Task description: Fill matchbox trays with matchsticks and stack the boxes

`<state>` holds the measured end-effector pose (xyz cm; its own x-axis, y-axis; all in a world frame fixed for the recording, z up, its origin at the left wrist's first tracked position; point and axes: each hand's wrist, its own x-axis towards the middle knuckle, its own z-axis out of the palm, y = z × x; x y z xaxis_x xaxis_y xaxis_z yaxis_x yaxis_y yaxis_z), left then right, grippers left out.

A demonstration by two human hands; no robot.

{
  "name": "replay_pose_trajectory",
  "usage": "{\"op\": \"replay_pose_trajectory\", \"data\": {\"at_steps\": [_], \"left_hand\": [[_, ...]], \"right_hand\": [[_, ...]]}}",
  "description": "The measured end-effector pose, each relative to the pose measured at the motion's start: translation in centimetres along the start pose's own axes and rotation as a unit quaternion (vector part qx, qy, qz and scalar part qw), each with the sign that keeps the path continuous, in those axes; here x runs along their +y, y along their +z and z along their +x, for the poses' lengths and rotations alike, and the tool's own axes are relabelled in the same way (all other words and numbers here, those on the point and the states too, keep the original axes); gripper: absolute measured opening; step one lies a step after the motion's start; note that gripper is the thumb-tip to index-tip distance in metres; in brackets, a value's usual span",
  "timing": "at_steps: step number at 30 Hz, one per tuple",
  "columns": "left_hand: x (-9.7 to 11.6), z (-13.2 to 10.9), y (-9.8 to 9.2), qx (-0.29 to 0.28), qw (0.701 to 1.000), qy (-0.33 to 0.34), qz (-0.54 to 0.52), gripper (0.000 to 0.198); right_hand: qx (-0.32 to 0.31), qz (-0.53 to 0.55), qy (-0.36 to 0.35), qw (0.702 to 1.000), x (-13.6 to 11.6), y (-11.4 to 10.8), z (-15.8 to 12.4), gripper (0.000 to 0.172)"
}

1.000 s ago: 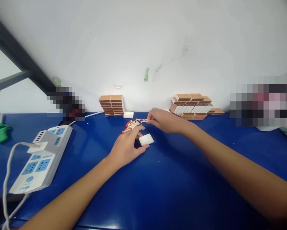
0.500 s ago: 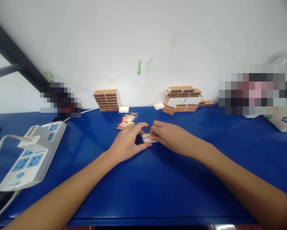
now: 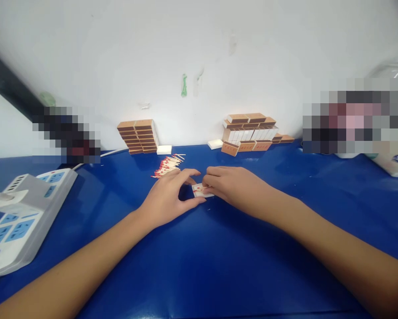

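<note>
A small white matchbox tray (image 3: 197, 188) lies on the blue table with red-headed matches in it. My left hand (image 3: 165, 195) curves around it, thumb along the near side and fingers at the far side, steadying it. Over the tray's right part, my right hand (image 3: 230, 182) has its fingers pinched together at the matches; the fingertips are partly hidden. Just beyond my left hand is a loose pile of matches (image 3: 168, 165), heads mostly to the left.
Stacked matchboxes (image 3: 139, 136) stand by the wall at left, more matchboxes (image 3: 250, 133) at right. A white tray (image 3: 164, 149) and another white tray (image 3: 215, 144) lie between them. A power strip (image 3: 36, 217) with a plugged-in adapter occupies the left side.
The view has shifted a little, so most things sit further left. Both hands stay at the tray, with the right fingers slightly moved over the matches.
</note>
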<state>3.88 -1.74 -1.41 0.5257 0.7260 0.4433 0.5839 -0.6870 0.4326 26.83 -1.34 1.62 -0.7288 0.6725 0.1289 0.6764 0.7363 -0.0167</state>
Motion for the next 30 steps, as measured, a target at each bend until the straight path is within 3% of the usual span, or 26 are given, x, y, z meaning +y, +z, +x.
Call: {"op": "replay_pose_trajectory", "data": {"at_steps": [5,14,22,30], "left_hand": [[-0.1,0.0,0.1,0.003,1.000,0.008,-0.001,0.054],[-0.1,-0.1,0.0,-0.003,1.000,0.002,0.008,0.054],[0.0,0.0,0.0,0.005,0.999,0.031,0.016,0.052],[0.0,-0.1,0.0,0.006,1.000,0.024,0.013,0.055]], "right_hand": [[0.031,-0.022,-0.019,0.999,0.5,0.2,-0.1,0.010],[0.033,-0.035,-0.019,0.999,0.0,0.3,0.0,0.015],[0.028,0.071,0.000,0.997,-0.6,0.6,0.3,0.019],[0.036,0.078,0.012,0.996,0.0,0.6,0.5,0.021]]}}
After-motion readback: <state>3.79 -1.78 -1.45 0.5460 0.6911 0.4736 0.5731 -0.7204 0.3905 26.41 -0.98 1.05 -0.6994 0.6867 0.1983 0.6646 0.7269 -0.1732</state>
